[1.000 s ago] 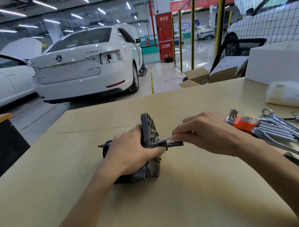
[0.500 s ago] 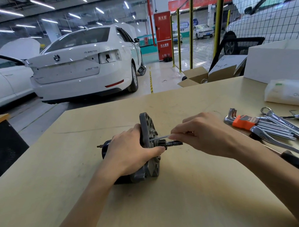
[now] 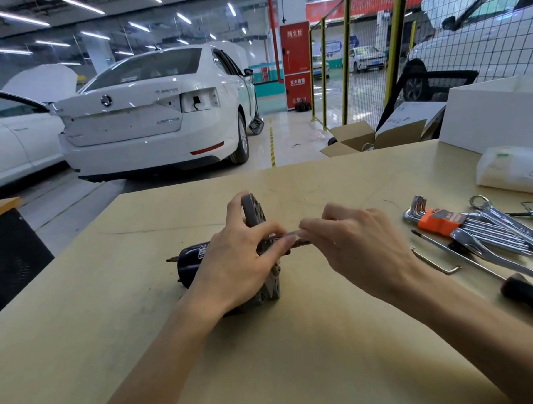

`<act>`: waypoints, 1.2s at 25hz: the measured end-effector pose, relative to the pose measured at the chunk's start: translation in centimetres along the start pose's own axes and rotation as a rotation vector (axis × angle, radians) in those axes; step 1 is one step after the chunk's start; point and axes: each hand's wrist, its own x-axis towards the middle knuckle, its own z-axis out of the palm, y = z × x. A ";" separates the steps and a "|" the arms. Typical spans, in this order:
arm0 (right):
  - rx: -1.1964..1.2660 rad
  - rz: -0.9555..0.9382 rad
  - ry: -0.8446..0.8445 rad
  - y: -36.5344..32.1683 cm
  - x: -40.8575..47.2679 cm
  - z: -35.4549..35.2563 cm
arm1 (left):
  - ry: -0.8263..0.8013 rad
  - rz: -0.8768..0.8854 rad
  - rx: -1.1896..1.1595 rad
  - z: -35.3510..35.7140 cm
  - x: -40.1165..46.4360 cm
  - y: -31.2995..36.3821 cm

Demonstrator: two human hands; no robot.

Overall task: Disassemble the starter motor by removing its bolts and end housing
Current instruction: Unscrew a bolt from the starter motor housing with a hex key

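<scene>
Blurring fingertips of right hand (image 3: 358, 245) hiding tool beside starter motor (image 3: 192, 259).

White car (image 3: 159, 111) on glossy garage floor (image 3: 289, 138), ceiling strip lights (image 3: 83, 5), yellow mesh fence (image 3: 365, 84).

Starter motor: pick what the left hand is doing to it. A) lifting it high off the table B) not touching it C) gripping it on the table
C: the left hand wraps around the starter motor, which rests on the table.
</scene>
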 end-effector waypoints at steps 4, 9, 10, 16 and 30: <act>0.265 0.212 0.173 0.5 0.5 0.6 | 0.015 -0.049 -0.076 -0.1 0.5 -0.1; 0.684 0.843 -0.288 2.8 1.4 -0.6 | 0.044 -0.048 -0.043 0.0 0.4 0.1; 0.924 0.914 -0.369 3.0 1.4 -0.6 | 0.044 -0.042 -0.039 0.0 0.4 0.1; 1.200 0.783 -0.330 2.7 1.0 0.8 | -0.001 -0.012 -0.009 -0.1 0.5 0.1; 0.315 -0.047 0.154 2.5 0.4 1.1 | -0.099 -0.037 -0.073 -0.7 1.1 -1.4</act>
